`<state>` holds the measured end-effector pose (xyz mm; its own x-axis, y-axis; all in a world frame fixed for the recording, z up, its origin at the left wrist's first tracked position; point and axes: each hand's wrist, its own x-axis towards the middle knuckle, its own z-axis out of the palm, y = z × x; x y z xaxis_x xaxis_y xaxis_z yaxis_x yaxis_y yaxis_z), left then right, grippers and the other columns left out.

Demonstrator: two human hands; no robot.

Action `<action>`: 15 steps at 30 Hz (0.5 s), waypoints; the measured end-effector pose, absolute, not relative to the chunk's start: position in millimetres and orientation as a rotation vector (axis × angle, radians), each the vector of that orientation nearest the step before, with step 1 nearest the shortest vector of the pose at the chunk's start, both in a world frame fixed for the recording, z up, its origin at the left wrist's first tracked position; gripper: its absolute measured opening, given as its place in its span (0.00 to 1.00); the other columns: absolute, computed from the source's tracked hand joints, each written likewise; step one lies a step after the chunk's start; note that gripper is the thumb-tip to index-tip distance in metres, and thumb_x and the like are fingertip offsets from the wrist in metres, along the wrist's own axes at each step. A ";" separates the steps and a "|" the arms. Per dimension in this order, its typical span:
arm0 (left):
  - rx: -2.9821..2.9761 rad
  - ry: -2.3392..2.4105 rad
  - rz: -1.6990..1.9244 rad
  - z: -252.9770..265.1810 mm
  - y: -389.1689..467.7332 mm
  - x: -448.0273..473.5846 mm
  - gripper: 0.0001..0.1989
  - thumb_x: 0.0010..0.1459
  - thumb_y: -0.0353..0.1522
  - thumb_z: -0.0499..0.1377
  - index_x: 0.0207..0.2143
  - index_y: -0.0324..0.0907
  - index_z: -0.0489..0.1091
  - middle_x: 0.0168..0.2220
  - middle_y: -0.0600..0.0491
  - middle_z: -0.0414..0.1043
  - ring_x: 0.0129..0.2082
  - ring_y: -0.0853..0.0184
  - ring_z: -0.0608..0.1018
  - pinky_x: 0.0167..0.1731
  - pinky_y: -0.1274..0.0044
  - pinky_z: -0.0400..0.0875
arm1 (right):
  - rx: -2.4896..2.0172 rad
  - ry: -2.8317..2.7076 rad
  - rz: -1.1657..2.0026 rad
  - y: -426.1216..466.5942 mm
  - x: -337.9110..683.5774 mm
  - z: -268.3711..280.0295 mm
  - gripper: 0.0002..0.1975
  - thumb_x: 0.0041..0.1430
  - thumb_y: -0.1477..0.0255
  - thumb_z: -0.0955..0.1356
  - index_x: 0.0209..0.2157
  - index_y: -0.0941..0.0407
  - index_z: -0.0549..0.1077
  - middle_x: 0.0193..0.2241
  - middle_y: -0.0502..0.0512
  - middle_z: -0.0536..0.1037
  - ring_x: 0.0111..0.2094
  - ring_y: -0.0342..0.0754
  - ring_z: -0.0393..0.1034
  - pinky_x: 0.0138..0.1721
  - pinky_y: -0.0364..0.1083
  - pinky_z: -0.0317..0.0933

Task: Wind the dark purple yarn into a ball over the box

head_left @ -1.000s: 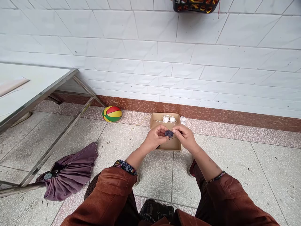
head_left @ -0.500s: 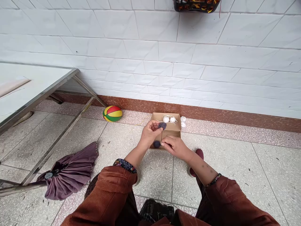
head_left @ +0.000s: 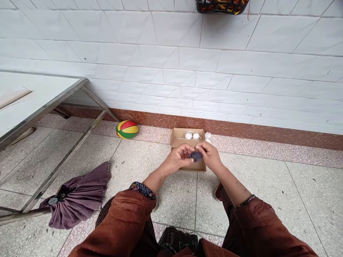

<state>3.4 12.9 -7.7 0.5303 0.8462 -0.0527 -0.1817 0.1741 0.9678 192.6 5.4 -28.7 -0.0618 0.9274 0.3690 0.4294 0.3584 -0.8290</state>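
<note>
In my left hand (head_left: 178, 159) is a small dark purple-grey ball of yarn (head_left: 196, 156), gripped between thumb and fingers. My right hand (head_left: 211, 155) is closed in a pinch at the yarn by the ball's upper right side; a strand there is too fine to see clearly. Both hands are over an open brown cardboard box (head_left: 177, 133) on the floor. Inside its far part sit two white yarn balls (head_left: 192, 135) with loose white ends. More white yarn (head_left: 208, 136) lies just outside the box on the right. My hands hide much of the near part.
A striped red, yellow and green ball (head_left: 127, 129) lies by the tiled wall (head_left: 166, 53). On the left stands a metal-framed table (head_left: 48, 85), with a folded purple umbrella (head_left: 80, 196) at its foot. A black basket (head_left: 222, 7) is at the top edge.
My left hand has moved right and nearer with the yarn ball. The right hand has risen from inside the box to meet it. The dark ball in the box is now out of sight.
</note>
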 end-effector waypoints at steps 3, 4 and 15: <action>1.060 0.786 1.041 -9.1 19.8 0.3 0.17 0.46 0.33 0.70 0.38 0.42 0.71 0.38 0.54 0.74 0.38 0.70 0.75 0.43 0.76 0.69 | -1.223 -1.765 0.717 -2.5 178.5 -38.9 0.10 0.69 0.67 0.63 0.34 0.53 0.73 0.29 0.51 0.76 0.30 0.47 0.70 0.34 0.45 0.63; 1.035 0.833 1.097 -10.4 22.6 -0.7 0.17 0.46 0.33 0.70 0.38 0.42 0.71 0.38 0.54 0.74 0.38 0.70 0.75 0.44 0.76 0.68 | -1.204 -1.823 0.726 -6.2 173.9 -40.2 0.10 0.69 0.67 0.63 0.34 0.53 0.72 0.29 0.51 0.76 0.31 0.47 0.70 0.34 0.45 0.63; 1.199 1.120 1.113 -27.1 33.5 0.3 0.18 0.42 0.29 0.68 0.37 0.42 0.68 0.33 0.56 0.74 0.34 0.70 0.76 0.40 0.75 0.69 | -1.030 -1.989 0.571 -12.6 186.3 -14.0 0.12 0.72 0.65 0.63 0.39 0.52 0.76 0.31 0.54 0.77 0.33 0.48 0.72 0.36 0.46 0.65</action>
<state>0.3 33.5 -27.1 0.1113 0.9929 -0.0424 -0.0360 0.0467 0.9983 186.3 -12.6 -14.0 -0.3421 0.8245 0.4506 0.4601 0.5652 -0.6847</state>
